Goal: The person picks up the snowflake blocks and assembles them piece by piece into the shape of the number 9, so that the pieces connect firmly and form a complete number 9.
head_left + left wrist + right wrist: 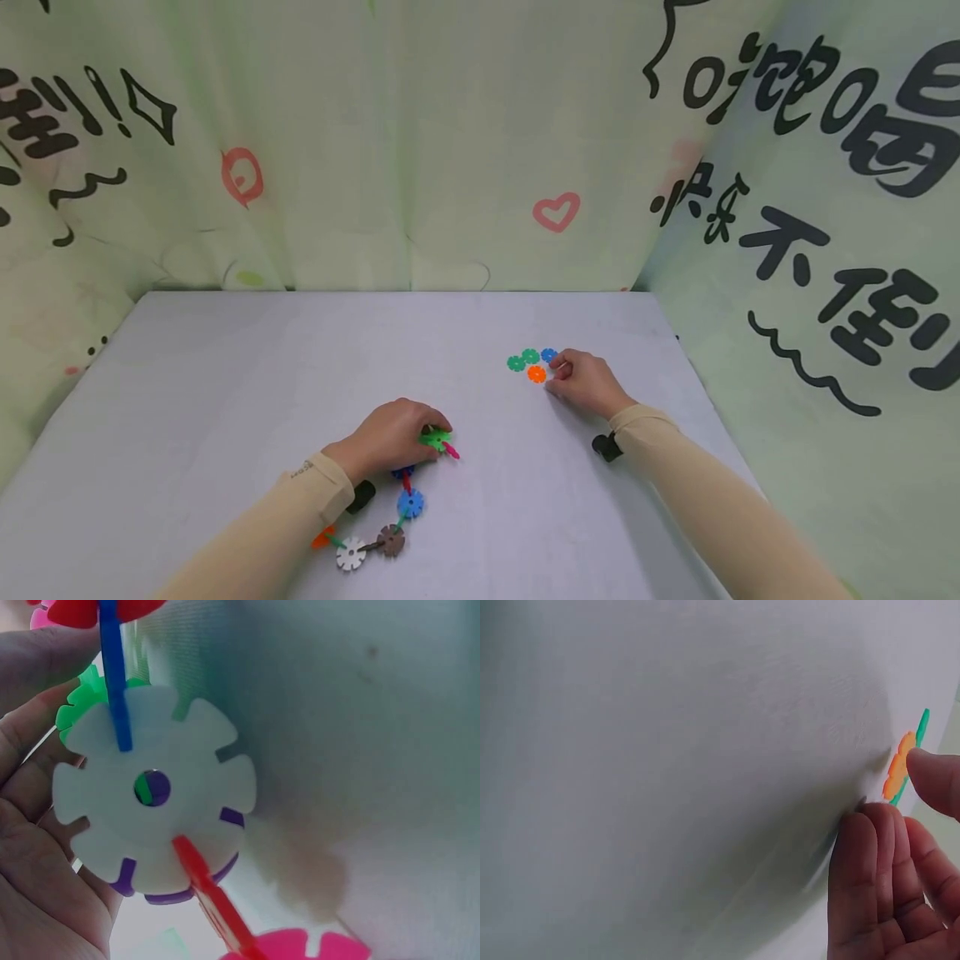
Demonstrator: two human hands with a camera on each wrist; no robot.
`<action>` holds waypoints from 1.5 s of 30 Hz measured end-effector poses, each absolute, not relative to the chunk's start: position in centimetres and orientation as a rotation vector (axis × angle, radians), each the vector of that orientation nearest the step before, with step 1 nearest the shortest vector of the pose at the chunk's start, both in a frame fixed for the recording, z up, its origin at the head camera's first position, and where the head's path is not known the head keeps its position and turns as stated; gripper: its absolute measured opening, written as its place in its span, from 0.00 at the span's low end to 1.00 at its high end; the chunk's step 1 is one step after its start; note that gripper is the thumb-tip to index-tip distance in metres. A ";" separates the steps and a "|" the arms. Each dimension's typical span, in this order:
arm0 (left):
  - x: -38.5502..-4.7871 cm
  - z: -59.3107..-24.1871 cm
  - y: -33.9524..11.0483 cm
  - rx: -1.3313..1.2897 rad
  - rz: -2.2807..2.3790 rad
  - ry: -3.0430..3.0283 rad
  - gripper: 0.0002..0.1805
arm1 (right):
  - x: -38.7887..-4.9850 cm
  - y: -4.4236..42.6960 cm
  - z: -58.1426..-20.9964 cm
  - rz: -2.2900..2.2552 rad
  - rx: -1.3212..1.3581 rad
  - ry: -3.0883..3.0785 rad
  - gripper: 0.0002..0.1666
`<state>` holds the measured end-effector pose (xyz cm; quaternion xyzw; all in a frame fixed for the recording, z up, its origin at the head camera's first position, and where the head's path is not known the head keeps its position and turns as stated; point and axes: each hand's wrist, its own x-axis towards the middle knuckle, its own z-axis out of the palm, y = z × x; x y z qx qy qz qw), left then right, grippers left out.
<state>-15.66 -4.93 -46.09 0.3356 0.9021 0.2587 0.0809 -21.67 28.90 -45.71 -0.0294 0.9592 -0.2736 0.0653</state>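
Observation:
Between its thumb and fingers my left hand (pixel 393 433) holds a green notched plastic disc (pixel 435 438), part of a chain of interlocked discs. The chain curves below the hand through a light blue disc (pixel 410 503), a brown disc (pixel 391 541) and a white disc (pixel 351 553). In the left wrist view, a white disc (pixel 150 802) has blue and red ones slotted into its edge. My right hand (pixel 588 383) is beside the loose discs, thumb and fingertips apart near an orange disc (pixel 536 374) and a blue disc (pixel 549 355). Part of the chain is hidden by the left hand and forearm.
Two loose green discs (pixel 523 360) lie next to the orange and blue ones on the white table (pixel 262 375). A pale curtain (pixel 450 150) with black characters and red drawings hangs behind the table and along its sides.

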 end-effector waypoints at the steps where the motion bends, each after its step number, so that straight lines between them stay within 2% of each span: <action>1: -15.7 -46.1 -4.9 1.007 0.775 2.697 0.15 | -21.7 28.8 -45.8 -0.819 -0.097 2.899 0.18; 8: -15.7 -46.1 -4.9 1.017 0.760 2.699 0.15 | -22.5 28.2 -46.0 -0.692 -0.190 2.927 0.19; 17: -15.7 -45.9 -4.7 1.013 0.746 2.699 0.16 | -22.5 27.6 -45.6 -0.766 -0.030 2.852 0.15; 23: -15.7 -45.9 -4.7 0.994 0.738 2.706 0.15 | -19.9 26.4 -45.2 -0.912 -0.082 2.821 0.09; 32: -15.7 -45.9 -4.8 0.973 0.743 2.714 0.15 | -14.0 22.0 -45.1 -1.167 -0.378 2.621 0.07; 45: -15.7 -45.8 -4.7 0.970 0.714 2.722 0.15 | -12.5 19.3 -46.1 -1.210 -0.388 2.537 0.06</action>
